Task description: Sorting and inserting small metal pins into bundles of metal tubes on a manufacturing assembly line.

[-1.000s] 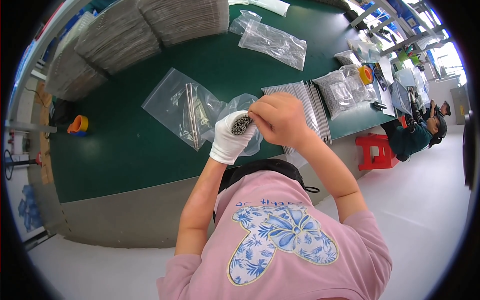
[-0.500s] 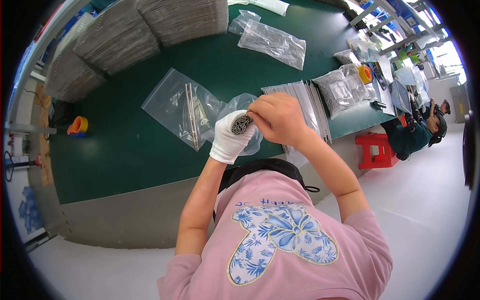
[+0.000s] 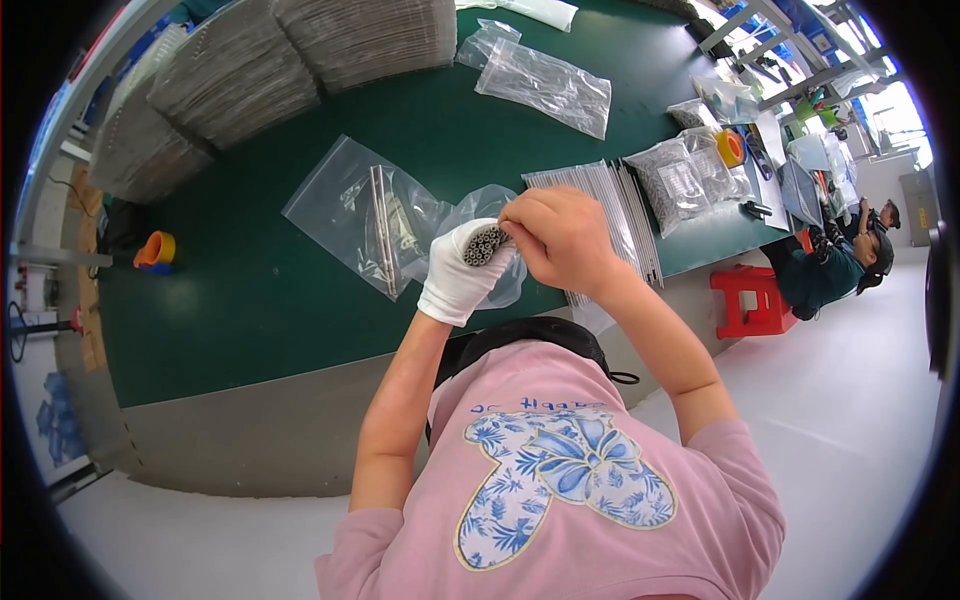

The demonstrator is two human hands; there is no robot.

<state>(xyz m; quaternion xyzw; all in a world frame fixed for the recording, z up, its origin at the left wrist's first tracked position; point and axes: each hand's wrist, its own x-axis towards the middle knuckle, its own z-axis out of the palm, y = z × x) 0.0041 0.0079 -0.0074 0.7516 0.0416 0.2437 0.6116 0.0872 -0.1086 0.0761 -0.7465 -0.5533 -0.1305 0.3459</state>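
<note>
My left hand (image 3: 455,275), in a white glove, is wrapped round a bundle of thin metal tubes (image 3: 482,248) whose open ends point up at me. My bare right hand (image 3: 560,235) has its thumb and forefinger pinched at the bundle's right edge; whatever is between those fingertips is too small to make out. Clear plastic bags (image 3: 335,200) lie under and left of the bundle, with a few thin rods (image 3: 383,230) on them. Beyond my right hand, a row of long metal tubes (image 3: 607,205) lies side by side at the table's front.
Wrapped stacks of flat parts (image 3: 370,35) stand at the back left of the green table (image 3: 240,330). Tape rolls (image 3: 157,252) lie at the left. Clear bags of small parts (image 3: 672,185) sit at the right, near a red stool (image 3: 750,303) and seated people (image 3: 840,262).
My right fingers have shifted very slightly at the bundle's edge, and the tube ends show a little more plainly. My left hand keeps its grip almost unmoved.
</note>
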